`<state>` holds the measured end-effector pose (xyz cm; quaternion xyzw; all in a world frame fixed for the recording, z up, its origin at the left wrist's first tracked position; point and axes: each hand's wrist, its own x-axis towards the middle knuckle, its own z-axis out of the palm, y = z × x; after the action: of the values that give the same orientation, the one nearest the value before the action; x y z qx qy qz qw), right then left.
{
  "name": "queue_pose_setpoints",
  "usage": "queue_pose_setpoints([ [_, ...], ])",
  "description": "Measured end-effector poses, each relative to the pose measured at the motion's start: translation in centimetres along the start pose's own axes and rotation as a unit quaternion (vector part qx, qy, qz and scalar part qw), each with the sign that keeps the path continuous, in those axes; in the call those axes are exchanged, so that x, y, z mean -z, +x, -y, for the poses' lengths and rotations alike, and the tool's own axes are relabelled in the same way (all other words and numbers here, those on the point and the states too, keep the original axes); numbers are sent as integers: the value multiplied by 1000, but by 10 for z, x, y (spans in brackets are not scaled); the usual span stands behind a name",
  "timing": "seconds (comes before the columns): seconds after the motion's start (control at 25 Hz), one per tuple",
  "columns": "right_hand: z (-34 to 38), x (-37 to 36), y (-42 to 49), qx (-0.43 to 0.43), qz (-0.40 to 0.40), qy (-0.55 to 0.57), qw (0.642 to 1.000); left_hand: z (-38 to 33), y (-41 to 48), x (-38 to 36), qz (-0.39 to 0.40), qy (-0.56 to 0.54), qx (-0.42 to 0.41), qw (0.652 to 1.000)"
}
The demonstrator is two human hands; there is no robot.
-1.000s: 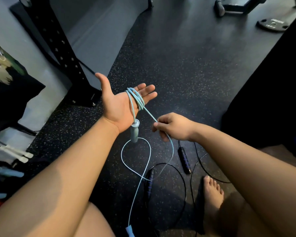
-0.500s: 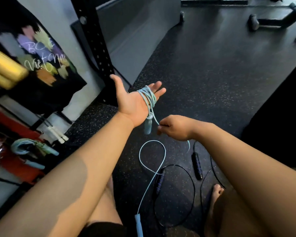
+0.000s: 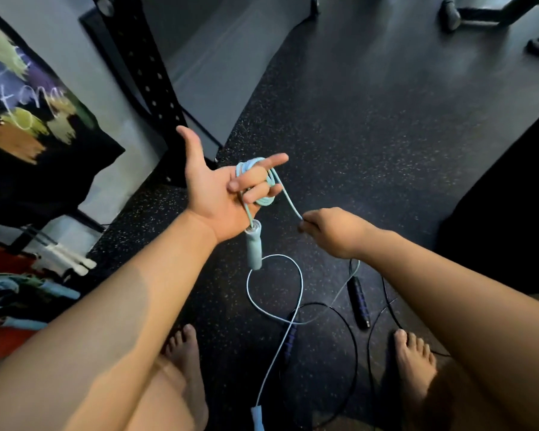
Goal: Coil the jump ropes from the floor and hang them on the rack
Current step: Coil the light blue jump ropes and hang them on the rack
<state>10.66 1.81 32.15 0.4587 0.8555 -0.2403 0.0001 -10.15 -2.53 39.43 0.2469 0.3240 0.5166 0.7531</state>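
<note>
Several coils of thin light-blue jump rope (image 3: 264,201) round curled fingers of left hand (image 3: 210,194), right hand (image 3: 335,233) beside it pinched its strand

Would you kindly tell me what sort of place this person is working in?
Most likely a gym: speckled black rubber flooring, a black steel rack upright drilled with holes, and a black jump rope lying on the floor.

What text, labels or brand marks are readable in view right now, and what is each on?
Black banner, white handwriting: only "tna" can roughly be made out; the rest is too blurred to read.
Light blue jump rope, handle: no readable marking.
Black jump rope, handle: no readable marking.
</note>
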Motion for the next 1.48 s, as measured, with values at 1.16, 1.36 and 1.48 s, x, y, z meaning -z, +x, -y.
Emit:
queue_pose_setpoints([
  [1.16,23,40,3,321,-171,6,931,47,17,13,-33,319,73,944],
  [1.36,5,54,6,233,-169,163,944,55,16,6,55,311,126,940],
  [1.48,-8,50,10,192,-174,229,938,47,14,-2,62,256,130,956],
])
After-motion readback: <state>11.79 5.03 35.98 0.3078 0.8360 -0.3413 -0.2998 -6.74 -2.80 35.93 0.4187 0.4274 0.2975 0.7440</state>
